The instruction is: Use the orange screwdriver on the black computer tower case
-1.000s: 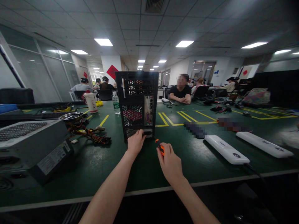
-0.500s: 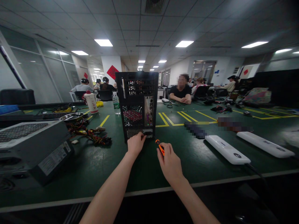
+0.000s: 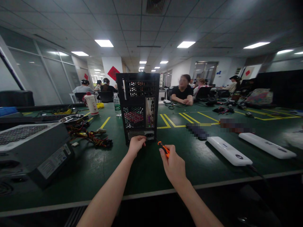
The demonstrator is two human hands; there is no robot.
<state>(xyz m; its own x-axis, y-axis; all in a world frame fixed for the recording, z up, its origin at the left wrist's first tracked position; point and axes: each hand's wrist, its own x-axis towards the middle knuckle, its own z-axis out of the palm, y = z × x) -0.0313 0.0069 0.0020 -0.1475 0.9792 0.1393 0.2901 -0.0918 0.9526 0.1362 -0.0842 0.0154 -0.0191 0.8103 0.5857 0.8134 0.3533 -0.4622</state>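
A black computer case (image 3: pixel 139 104) stands upright on the green table, its back panel facing me. At the bottom of that panel is a power supply (image 3: pixel 149 136) with a socket. My left hand (image 3: pixel 136 145) is at the lower edge of the case, thumb and fingers pinched together beside the power supply; what is between them, if anything, is too small to make out. My right hand (image 3: pixel 174 164) is closed around an orange and black screwdriver (image 3: pixel 165 150). The screwdriver points up and left towards the lower right corner of the case; its thin tip is hard to see.
A loose grey power supply (image 3: pixel 35 151) sits at the left, near bundled cables (image 3: pixel 94 138) and a metal dish (image 3: pixel 72 118). A water bottle (image 3: pixel 116 105) and a white flask (image 3: pixel 91 104) stand behind. Two white power banks (image 3: pixel 229 151) lie right. A person (image 3: pixel 182 91) sits opposite.
My left hand has drawn slightly down and away from the power supply's socket, uncovering more of it. The screwdriver has shifted a little to the right and more of its handle shows.
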